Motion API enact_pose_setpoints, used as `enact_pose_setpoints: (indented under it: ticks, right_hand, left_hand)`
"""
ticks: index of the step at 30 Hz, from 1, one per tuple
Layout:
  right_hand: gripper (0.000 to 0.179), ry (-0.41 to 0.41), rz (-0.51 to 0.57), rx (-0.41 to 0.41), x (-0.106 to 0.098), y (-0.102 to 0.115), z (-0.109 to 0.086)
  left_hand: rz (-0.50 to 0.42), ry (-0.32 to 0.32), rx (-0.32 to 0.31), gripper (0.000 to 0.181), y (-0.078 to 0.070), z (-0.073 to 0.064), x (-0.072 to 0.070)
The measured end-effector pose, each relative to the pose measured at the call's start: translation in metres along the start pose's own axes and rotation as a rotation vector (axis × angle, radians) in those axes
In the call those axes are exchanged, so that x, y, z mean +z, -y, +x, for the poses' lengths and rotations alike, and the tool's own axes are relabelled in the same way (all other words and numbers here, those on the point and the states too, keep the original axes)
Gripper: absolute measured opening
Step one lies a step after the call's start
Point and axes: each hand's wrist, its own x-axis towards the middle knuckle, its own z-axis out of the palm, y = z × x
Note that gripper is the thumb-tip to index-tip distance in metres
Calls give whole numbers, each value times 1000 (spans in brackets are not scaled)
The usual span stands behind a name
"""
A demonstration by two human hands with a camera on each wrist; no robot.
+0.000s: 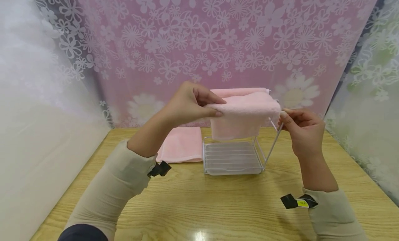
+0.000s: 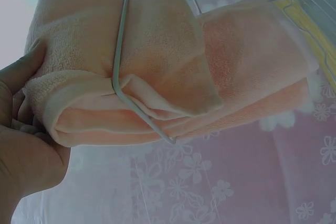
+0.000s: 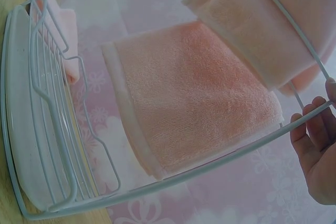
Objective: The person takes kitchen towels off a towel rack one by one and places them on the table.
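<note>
A pink towel [image 1: 246, 107] hangs folded over the upper bars of a white wire rack [image 1: 233, 154]. My left hand [image 1: 190, 104] pinches the towel's left end between thumb and fingers. In the left wrist view a white bar crosses the towel [image 2: 79, 24], and its folded layers bulge around that bar. With thumb and fingertips my right hand [image 1: 302, 130] grips the rack's upper right corner, where the bar bends. Behind the front towel, another pink towel [image 1: 237, 92] is draped on the rear of the rack, partly hidden.
A folded pink towel [image 1: 182, 144] lies on the wooden table [image 1: 174, 206] to the left of the rack. The rack's lower shelf holds a clear tray [image 1: 233, 171]. Flowered curtains [image 1: 218, 36] stand behind, with pale sheets at both sides.
</note>
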Motion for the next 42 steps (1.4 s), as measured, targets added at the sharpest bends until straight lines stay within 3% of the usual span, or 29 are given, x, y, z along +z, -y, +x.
enact_pose_setpoints:
  ticks: [10, 21, 26, 33, 37, 42]
  right_hand:
    - [17, -2, -2, -13, 0, -1, 0]
    - [20, 10, 4, -5, 0, 1, 0]
    - [21, 6, 9, -6, 0, 1, -1]
    - [21, -9, 8, -18, 1, -2, 0]
    - [24, -15, -22, -17, 0, -3, 0]
    - [22, -4, 6, -1, -2, -3, 1]
  left_hand:
    - [-146, 9, -13, 20, 6, -22, -7]
    - [-166, -70, -39, 24, 17, -43, -24]
    - [-212, -115, -24, 22, 21, -52, -31]
    - [-260, -102, 25, 37, 32, -64, -42]
    - [-292, -104, 62, 32, 39, -69, -48]
    - [-327, -159, 51, 25, 44, -75, -53]
